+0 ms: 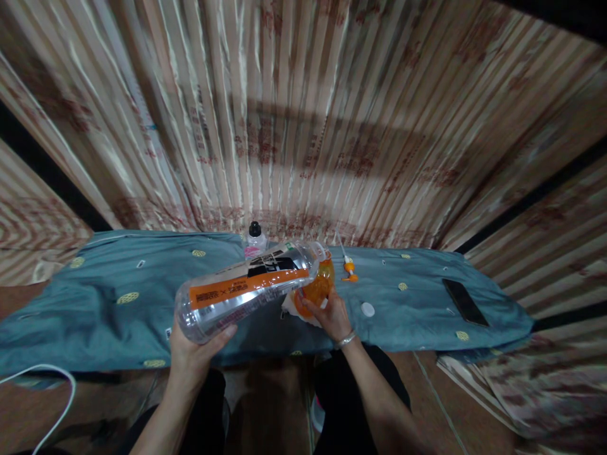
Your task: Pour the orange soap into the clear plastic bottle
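Note:
My left hand (199, 347) is closed around the base end of a large clear plastic bottle (246, 287) with an orange and black label. The bottle is tilted, its neck up to the right, meeting the top of an orange translucent bottle (317, 292). Around that smaller bottle the fingers of my right hand (334, 316) are wrapped, holding it leaning over a white cloth or tissue (289, 305). Whether liquid passes between the two necks I cannot tell. An orange pump head (349, 272) with a thin clear tube lies to the right of the bottles.
A teal patterned cloth (128, 265) covers the narrow table. Behind the large bottle stands a clear bottle with a black cap (255, 237). A round white cap (367, 309) and a dark phone (465, 302) lie on the right. A white cable (71, 385) curves at lower left; a striped curtain (294, 126) hangs behind.

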{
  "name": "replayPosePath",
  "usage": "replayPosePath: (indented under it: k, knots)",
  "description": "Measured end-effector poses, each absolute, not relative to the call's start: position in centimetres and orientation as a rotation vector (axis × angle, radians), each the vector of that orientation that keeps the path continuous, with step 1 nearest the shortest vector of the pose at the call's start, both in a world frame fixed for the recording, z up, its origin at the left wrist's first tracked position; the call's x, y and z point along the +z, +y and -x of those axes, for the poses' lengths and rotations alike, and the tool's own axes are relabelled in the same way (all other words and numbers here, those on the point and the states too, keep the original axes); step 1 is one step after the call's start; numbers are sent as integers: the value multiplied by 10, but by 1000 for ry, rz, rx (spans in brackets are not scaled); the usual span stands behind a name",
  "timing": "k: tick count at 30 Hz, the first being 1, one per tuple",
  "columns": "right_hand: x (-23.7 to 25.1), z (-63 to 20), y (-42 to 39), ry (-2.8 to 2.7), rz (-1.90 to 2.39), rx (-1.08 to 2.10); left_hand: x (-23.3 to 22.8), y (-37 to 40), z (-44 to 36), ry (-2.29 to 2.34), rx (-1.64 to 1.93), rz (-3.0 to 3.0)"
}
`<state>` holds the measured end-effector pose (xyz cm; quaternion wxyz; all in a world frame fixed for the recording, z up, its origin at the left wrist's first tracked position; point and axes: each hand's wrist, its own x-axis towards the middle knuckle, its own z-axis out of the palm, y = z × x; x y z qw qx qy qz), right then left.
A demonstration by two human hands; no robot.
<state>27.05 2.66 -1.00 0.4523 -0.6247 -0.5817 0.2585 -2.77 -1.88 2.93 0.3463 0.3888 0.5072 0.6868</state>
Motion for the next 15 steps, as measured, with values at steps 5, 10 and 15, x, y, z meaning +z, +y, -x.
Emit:
replayPosePath:
  k: [5,10,15]
  knots:
    - [-10,-271,27,-1430,1573,646,29,-19,27,1354,1771,-987]
    - [-11,-270,27,-1431,1552,657,28,-19,27,1332,1791,-977]
    - [-11,-271,27,-1449,1565,655,29,-19,27,1312,1776,-1012]
